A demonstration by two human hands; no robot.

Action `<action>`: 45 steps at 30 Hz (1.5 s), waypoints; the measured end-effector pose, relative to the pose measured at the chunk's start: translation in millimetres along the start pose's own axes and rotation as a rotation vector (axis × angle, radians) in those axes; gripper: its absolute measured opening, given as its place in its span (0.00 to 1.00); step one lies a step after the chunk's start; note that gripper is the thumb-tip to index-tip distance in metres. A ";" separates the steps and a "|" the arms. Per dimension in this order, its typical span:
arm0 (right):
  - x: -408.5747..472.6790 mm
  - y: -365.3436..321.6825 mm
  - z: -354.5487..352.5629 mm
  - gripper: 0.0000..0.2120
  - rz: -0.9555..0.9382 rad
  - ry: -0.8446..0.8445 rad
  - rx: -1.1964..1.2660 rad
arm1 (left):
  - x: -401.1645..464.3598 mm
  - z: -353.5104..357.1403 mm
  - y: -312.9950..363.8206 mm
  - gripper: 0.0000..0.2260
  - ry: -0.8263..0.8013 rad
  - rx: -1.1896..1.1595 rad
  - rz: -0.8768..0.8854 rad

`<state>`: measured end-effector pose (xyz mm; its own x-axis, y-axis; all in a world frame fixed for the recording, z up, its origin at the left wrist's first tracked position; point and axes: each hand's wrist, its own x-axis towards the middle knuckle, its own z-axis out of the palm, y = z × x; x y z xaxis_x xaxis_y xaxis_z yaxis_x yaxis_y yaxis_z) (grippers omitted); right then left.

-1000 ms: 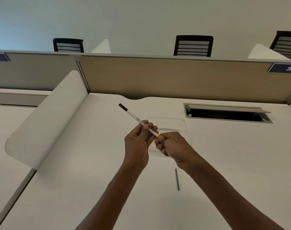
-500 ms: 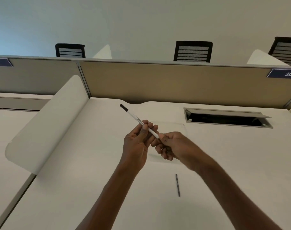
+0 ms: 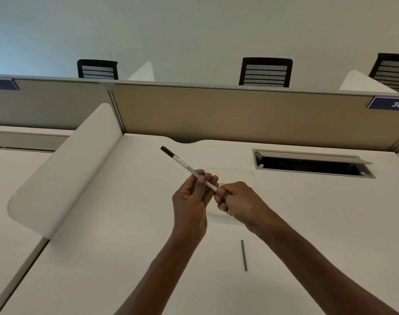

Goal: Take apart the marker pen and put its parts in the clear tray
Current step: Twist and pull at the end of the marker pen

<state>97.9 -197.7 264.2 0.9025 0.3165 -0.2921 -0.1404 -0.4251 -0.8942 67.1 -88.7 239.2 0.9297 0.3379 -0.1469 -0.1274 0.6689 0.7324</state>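
Observation:
A thin white marker pen (image 3: 181,163) with black print and a black far tip is held slanting up to the left above the desk. My left hand (image 3: 191,198) grips its barrel near the middle. My right hand (image 3: 236,202) is closed around the pen's near end, which is hidden in the fist. Behind and under both hands lies the clear tray (image 3: 246,172), faint against the white desk, its inside mostly hidden. A thin dark grey rod (image 3: 243,255) lies loose on the desk in front of my right wrist.
A white curved side divider (image 3: 64,173) stands at the left. A beige partition (image 3: 239,114) closes the back of the desk. An open cable hatch (image 3: 312,163) is sunk in the desktop at the back right. Black chair backs show beyond the partition.
My right hand has drawn back into a tighter fist on the pen's near end. The view has tipped slightly, and the pen keeps its slant in my left hand.

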 end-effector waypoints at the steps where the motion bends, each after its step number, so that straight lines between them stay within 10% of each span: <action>1: 0.6 1.7 3.2 0.17 -0.042 0.065 -0.132 | -1.8 0.4 -2.2 0.08 0.027 -0.023 0.004; 5: -0.4 10.4 16.8 0.12 -0.303 0.374 -0.699 | -6.1 5.3 -6.0 0.08 0.120 -0.134 0.002; 11: 6.7 31.6 25.3 0.05 -0.591 0.564 -0.823 | -5.4 9.8 -4.8 0.08 0.164 -0.190 -0.026; 14: 10.3 18.4 15.5 0.07 -0.439 0.352 -0.742 | 1.6 5.2 0.2 0.08 0.129 -0.167 -0.034; 19: 14.5 -6.5 -25.5 0.22 0.040 -0.319 0.111 | 5.8 -0.6 10.1 0.08 0.020 -0.119 -0.084; 27: 13.1 -3.6 -38.8 0.20 0.257 -0.520 0.420 | 2.0 -0.9 8.7 0.07 -0.077 -0.068 -0.089; 45: 7.9 29.3 18.4 0.09 -0.674 0.640 -0.813 | -5.7 17.2 3.1 0.08 0.146 -0.178 -0.049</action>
<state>93.4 -192.2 229.5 0.7655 0.3018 0.5682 0.5171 -0.8141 -0.2642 67.3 -99.9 253.7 0.8779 0.3858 -0.2837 -0.1544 0.7888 0.5950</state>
